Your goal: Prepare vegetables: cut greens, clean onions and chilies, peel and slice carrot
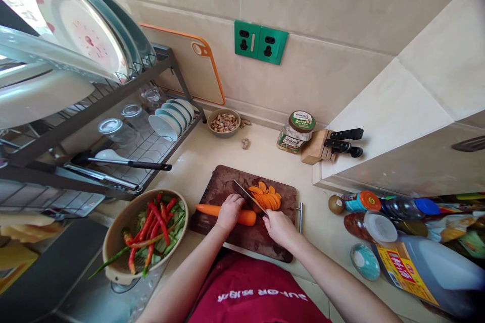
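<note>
On a dark brown cutting board lies a peeled carrot, its cut end facing right. My left hand is closed over the carrot's middle and presses it to the board. In my right hand is a kitchen knife, its handle wrapped by my fingers and its blade pointing up and left. The blade stands between the carrot's cut end and a pile of carrot slices. Part of the knife's handle is hidden by my hand.
Left of the board, a colander holds red chillies and sliced greens. A dish rack with plates stands behind it. At the back are a bowl of garlic, a jar and a knife block. Bottles, including a large jug, crowd the right.
</note>
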Tool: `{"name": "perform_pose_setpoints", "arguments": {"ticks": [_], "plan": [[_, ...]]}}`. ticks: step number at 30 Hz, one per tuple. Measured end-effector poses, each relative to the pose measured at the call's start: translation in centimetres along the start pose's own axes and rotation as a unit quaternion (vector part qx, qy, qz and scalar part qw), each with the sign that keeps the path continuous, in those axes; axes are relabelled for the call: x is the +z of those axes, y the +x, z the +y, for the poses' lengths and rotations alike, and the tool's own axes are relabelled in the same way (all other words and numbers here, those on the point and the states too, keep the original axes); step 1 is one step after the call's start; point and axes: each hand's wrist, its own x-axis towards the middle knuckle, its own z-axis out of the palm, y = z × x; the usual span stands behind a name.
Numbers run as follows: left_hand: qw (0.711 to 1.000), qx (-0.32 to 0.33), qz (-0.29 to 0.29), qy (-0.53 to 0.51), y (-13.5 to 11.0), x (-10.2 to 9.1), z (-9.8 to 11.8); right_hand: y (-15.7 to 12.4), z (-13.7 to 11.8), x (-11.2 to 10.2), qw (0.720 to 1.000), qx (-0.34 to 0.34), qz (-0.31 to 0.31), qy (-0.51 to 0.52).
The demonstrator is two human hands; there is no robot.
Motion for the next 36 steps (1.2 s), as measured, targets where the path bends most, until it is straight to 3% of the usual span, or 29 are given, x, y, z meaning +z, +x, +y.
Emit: {"name": "perform_pose_setpoints", "arguments": {"ticks": [5, 10, 13, 18, 23, 29, 36], "plan": [[1.0, 0.01, -0.009, -0.004, 1.2, 0.5, 0.8, 0.2, 1.0, 0.7, 0.995, 0.017, 0.03, 0.089], [0.999, -0.011, -0.005, -0.03, 2.1, -0.2, 1.7, -1.4, 3.1, -0.6, 0.987, 0.031, 0.058, 0.146], [0.998, -0.005, 0.004, -0.055, 0.3, -1.5, 1.7, -2.6, 3.2, -0.7, 0.99, 0.019, 0.047, 0.131], [0.994, 0.094, -0.041, -0.042, -3.3, -2.4, 2.0, -3.7, 2.6, 0.5, 0.996, 0.028, 0.009, 0.079], [0.999, 0.045, -0.007, -0.023, -3.4, -1.4, 2.2, -4.2, 2.8, 0.6, 0.997, 0.058, 0.023, 0.041], [0.998, 0.006, 0.009, -0.062, -2.1, -1.0, 3.0, -4.8, 1.6, 0.5, 0.996, 0.042, 0.059, 0.046], [0.997, -0.011, -0.004, -0.077, -2.1, -0.9, 4.3, -5.2, -0.4, 1.8, 0.997, 0.052, 0.032, 0.057]]}}
